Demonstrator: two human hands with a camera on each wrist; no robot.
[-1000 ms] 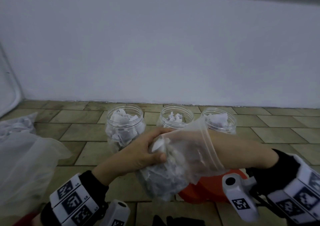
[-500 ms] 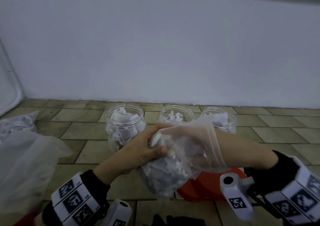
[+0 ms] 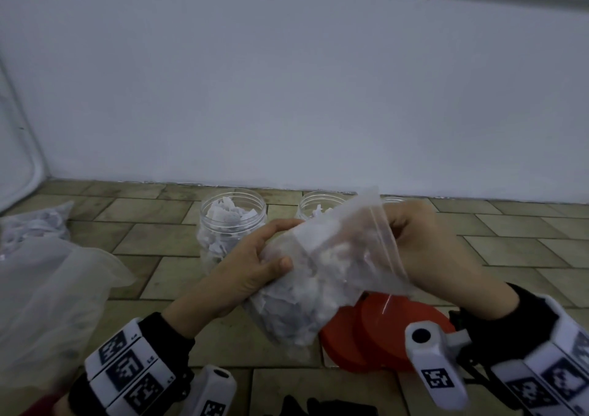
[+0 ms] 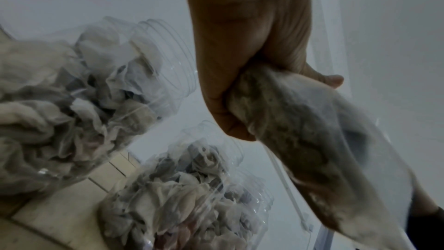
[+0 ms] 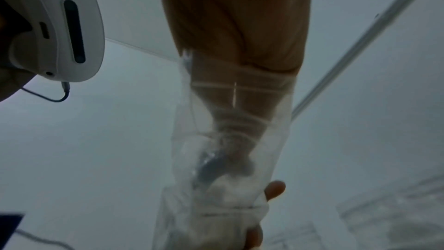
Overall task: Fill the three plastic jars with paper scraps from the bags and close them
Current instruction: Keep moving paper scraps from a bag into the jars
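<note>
Three clear plastic jars stand open by the wall, each holding white paper scraps: the left jar [image 3: 232,224], the middle jar [image 3: 314,205] and the right jar [image 3: 394,199], which is mostly hidden. In front of them my left hand [image 3: 255,269] grips a clear zip bag [image 3: 318,291] of scraps from outside, thumb on top. My right hand [image 3: 439,250] reaches in through the bag's mouth. Through the plastic its fingers look bunched on paper scraps [image 5: 225,161]. In the left wrist view two filled jars [image 4: 96,92] [image 4: 192,197] stand beside the held bag [image 4: 324,140].
Red jar lids [image 3: 382,329] lie stacked on the tiled floor [image 3: 159,250] under the bag. A large translucent bag [image 3: 47,288] with more scraps sits at the left. A white wall [image 3: 287,97] stands just behind the jars. A dark object [image 3: 318,407] lies at the bottom edge.
Both hands have lifted the bag slightly and tilted its mouth upward, so it now covers the right jar and part of the middle jar. The jars and lids have not moved.
</note>
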